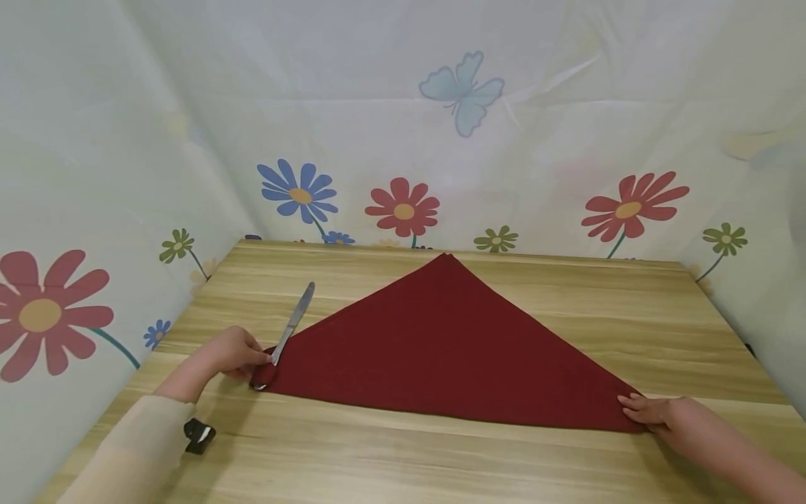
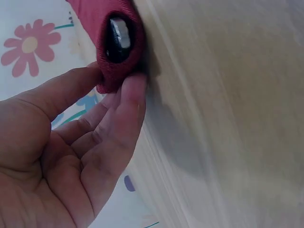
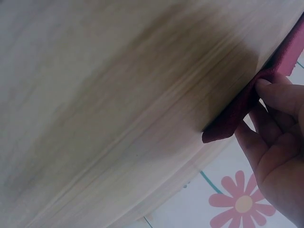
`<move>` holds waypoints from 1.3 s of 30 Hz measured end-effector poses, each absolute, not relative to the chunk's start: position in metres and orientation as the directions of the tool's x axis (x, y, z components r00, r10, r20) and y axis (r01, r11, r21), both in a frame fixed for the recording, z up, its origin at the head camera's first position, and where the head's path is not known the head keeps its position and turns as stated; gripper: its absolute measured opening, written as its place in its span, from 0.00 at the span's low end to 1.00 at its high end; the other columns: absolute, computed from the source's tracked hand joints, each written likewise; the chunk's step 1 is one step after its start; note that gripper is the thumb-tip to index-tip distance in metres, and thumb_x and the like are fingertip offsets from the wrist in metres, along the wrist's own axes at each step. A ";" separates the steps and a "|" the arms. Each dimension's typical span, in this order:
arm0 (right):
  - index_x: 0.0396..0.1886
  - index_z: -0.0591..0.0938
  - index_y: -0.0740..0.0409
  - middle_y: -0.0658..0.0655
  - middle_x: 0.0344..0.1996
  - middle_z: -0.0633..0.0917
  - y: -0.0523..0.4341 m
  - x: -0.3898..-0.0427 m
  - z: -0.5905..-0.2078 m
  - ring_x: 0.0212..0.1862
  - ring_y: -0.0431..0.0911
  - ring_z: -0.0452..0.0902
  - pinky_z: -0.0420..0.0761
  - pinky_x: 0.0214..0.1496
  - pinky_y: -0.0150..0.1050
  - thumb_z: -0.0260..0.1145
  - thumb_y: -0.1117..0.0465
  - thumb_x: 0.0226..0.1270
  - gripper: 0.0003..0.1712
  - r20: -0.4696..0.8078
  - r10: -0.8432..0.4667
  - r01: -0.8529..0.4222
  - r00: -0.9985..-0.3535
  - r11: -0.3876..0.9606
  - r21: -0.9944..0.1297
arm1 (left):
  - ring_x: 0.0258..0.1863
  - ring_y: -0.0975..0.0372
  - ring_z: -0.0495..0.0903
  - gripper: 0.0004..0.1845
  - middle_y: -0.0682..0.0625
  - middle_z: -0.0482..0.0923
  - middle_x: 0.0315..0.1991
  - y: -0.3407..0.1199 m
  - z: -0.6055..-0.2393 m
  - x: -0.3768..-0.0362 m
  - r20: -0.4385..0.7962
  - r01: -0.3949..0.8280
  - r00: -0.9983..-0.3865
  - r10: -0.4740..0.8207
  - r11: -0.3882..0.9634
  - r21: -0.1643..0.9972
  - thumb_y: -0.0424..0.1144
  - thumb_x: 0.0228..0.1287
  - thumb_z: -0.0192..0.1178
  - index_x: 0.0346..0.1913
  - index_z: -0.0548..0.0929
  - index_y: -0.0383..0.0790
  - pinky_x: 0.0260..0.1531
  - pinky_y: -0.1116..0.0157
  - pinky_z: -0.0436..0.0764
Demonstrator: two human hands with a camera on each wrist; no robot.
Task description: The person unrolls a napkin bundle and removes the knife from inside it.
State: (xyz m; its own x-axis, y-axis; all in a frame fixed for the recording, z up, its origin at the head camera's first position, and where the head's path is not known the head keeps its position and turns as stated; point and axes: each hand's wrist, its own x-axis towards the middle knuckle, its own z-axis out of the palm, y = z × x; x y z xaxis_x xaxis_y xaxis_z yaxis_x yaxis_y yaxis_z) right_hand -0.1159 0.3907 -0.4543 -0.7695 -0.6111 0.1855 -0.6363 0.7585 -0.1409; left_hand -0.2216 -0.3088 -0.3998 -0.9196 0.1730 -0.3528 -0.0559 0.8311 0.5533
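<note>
A dark red cloth napkin (image 1: 441,350) lies as a wide triangle, its peak pointing to the far edge. At its left corner a table knife (image 1: 296,318) lies with the blade pointing away over the wood. Cloth is folded round the knife's handle, and a metal end (image 2: 120,34) shows inside the fold's opening in the left wrist view. My left hand (image 1: 236,353) pinches this folded corner between thumb and fingers. At the opposite corner my right hand (image 1: 664,414) pinches the napkin, the thumb (image 3: 266,88) on one face and fingers behind.
The wooden table (image 1: 403,455) carries all of this. A white curtain (image 1: 352,126) printed with flowers and a butterfly stands close behind the far edge and along both sides. A small black device (image 1: 199,435) sits at my left wrist.
</note>
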 end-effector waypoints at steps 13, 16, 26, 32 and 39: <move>0.43 0.92 0.58 0.32 0.57 0.82 0.390 -0.114 -0.453 0.53 0.22 0.79 0.67 0.45 0.06 0.76 0.77 0.44 0.23 0.158 -0.596 -0.615 -0.788 0.775 -0.146 | 0.17 0.62 0.70 0.24 0.53 0.69 0.16 -0.290 -0.395 -0.211 -0.223 0.029 -0.967 0.125 0.919 0.392 0.49 0.58 0.74 0.24 0.70 0.39 0.21 0.66 0.69; 0.44 0.92 0.58 0.31 0.57 0.80 0.390 -0.113 -0.453 0.53 0.22 0.79 0.67 0.44 0.06 0.75 0.78 0.44 0.24 0.153 -0.599 -0.618 -0.786 0.771 -0.155 | 0.18 0.63 0.70 0.24 0.54 0.69 0.16 -0.288 -0.400 -0.210 -0.213 0.055 -0.967 0.143 0.926 0.374 0.48 0.55 0.76 0.21 0.71 0.41 0.20 0.67 0.69; 0.42 0.93 0.56 0.27 0.57 0.76 0.390 -0.113 -0.458 0.53 0.21 0.78 0.65 0.46 0.05 0.75 0.79 0.40 0.26 0.220 -0.611 -0.644 -0.761 0.751 -0.143 | 0.20 0.63 0.71 0.19 0.53 0.71 0.18 -0.292 -0.409 -0.210 -0.200 0.091 -0.962 0.185 0.910 0.404 0.41 0.53 0.74 0.21 0.71 0.39 0.21 0.68 0.70; 0.42 0.93 0.56 0.27 0.57 0.77 0.389 -0.113 -0.458 0.53 0.21 0.78 0.64 0.47 0.05 0.76 0.78 0.41 0.25 0.232 -0.600 -0.638 -0.765 0.757 -0.145 | 0.13 0.67 0.69 0.15 0.58 0.69 0.12 -0.296 -0.405 -0.208 -0.208 0.081 -0.960 0.189 0.894 0.441 0.40 0.52 0.70 0.18 0.74 0.41 0.18 0.70 0.70; 0.42 0.93 0.57 0.27 0.57 0.77 0.389 -0.113 -0.456 0.53 0.20 0.77 0.64 0.46 0.05 0.75 0.80 0.40 0.26 0.230 -0.602 -0.639 -0.765 0.754 -0.154 | 0.13 0.67 0.72 0.10 0.57 0.71 0.12 -0.303 -0.398 -0.206 -0.254 0.028 -0.952 0.170 0.875 0.483 0.37 0.55 0.66 0.20 0.78 0.38 0.17 0.67 0.79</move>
